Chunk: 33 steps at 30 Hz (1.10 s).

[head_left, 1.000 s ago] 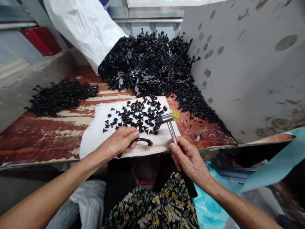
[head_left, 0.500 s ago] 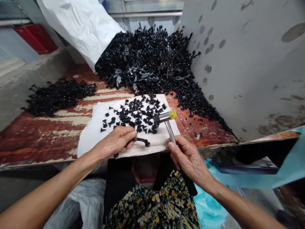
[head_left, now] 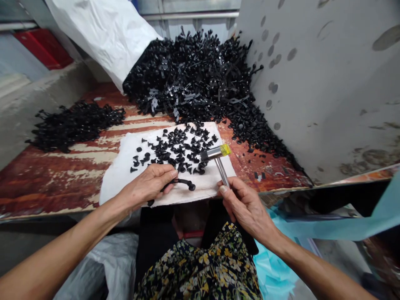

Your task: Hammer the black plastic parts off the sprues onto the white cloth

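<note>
Over the front of a white cloth (head_left: 116,179), my left hand (head_left: 158,183) pinches a thin black strip (head_left: 183,181) with a round knob at its right end. Its other end is mostly hidden by my fingers; a small black piece shows below them. My right hand (head_left: 242,200) is wrapped round the metal handle of a small mallet (head_left: 212,153). The mallet's head is silver, with a yellow face on the right and a black one on the left. Behind both hands, many small black plugs (head_left: 175,143) with round flat heads lie scattered on the cloth.
A large heap of black strips (head_left: 193,79) spills from a white sack (head_left: 109,37) at the back. To the left lies a smaller black pile (head_left: 75,125) on the worn red tabletop (head_left: 40,183). A grey panel (head_left: 325,91) bounds the right side.
The view has shifted very slightly. Both hands keep the same hold on the strip and the mallet, with little visible movement.
</note>
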Tool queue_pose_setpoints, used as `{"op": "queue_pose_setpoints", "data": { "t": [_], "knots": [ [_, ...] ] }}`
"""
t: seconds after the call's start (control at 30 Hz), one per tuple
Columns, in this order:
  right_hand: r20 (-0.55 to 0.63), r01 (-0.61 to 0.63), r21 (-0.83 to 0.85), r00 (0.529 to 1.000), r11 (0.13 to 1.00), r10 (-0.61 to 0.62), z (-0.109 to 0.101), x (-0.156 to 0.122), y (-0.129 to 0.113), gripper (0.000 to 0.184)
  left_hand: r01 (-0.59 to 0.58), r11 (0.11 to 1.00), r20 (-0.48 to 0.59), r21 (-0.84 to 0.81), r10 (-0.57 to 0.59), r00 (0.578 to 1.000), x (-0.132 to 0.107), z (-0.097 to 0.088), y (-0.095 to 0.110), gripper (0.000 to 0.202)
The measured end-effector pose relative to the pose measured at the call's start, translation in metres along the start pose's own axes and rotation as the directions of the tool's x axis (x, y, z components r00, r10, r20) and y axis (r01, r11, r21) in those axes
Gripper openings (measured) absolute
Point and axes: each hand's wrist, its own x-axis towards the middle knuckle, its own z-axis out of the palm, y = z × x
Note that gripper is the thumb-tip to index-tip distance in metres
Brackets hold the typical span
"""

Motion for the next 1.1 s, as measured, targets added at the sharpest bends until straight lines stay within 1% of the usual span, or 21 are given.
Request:
{"op": "queue_pose_setpoints", "data": {
  "t": [0.13,0.33,0.53,0.63,0.8,0.87,1.0,1.1],
  "knots": [
    [0.003,-0.006,-0.004,1.0,1.0,0.006,0.0,0.0,0.0,0.025,-0.006,1.0,-0.006,0.013,0.006,1.0,0.0,0.0,-0.001,0.049],
    [0.003,0.006,-0.007,1.0,1.0,-0.006,-0.001,0.0,0.002,0.021,0.005,1.0,0.007,0.026,-0.005,1.0,0.001,-0.001,-0.003,0.049],
    [0.004,-0.01,0.002,1.0,1.0,0.01,0.0,0.0,0.001,0.022,-0.017,0.998,0.004,0.065,0.016,1.0,0.002,-0.002,-0.005,0.048],
    [0.008,-0.029,0.012,1.0,1.0,0.028,0.0,0.0,0.001,0.024,-0.043,0.994,0.001,0.105,0.043,0.999,0.001,-0.001,-0.002,0.048],
    [0.009,-0.034,0.016,0.999,0.999,0.033,0.0,0.0,0.001,0.024,-0.08,0.975,-0.054,0.207,0.093,0.994,-0.001,-0.002,0.009,0.043],
    [0.004,-0.034,0.015,0.999,0.999,0.034,0.0,0.0,0.001,0.024,-0.06,0.975,-0.041,0.216,0.071,0.997,0.0,-0.005,0.012,0.042],
    [-0.001,-0.027,0.005,1.0,1.0,0.027,-0.001,0.0,-0.001,0.023,-0.006,0.981,0.028,0.194,0.0,1.0,0.005,-0.011,0.013,0.041],
    [0.013,-0.026,-0.011,1.0,1.0,0.027,-0.002,0.0,-0.002,0.023,-0.027,0.98,0.049,0.195,0.018,0.999,0.007,-0.013,0.013,0.039]
  ]
}}
